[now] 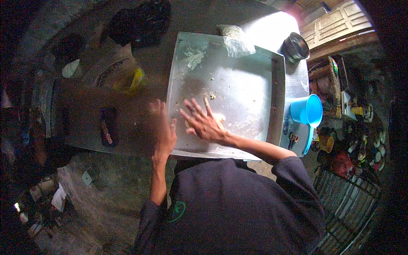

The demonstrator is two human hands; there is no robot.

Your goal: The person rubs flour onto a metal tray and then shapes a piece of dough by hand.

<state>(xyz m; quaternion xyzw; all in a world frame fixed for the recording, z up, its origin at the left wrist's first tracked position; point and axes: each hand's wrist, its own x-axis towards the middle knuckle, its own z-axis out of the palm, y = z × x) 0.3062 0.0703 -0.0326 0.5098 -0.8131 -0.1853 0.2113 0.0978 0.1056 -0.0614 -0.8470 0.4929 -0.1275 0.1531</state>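
My right hand [205, 125] lies palm down on a large metal tray [242, 85], its fingers spread. Pale dough [219, 117] peeks out beside and under it; most of that piece is hidden by the hand. Just left of the tray's near left edge is my left hand [165, 129], somewhat blurred, with fingers stretched out and nothing visible in it. Small crumbs [212, 97] dot the tray beyond my right hand. A smear of white flour [194, 57] marks its far left corner.
A clear plastic bag [238, 41] of whitish stuff rests over the tray's far edge. To the right stand a dark metal pot [296, 47], a blue dipper [307, 111] and scissors [293, 139]. Leftward are a yellow item [135, 80] and a black plastic bag [140, 23].
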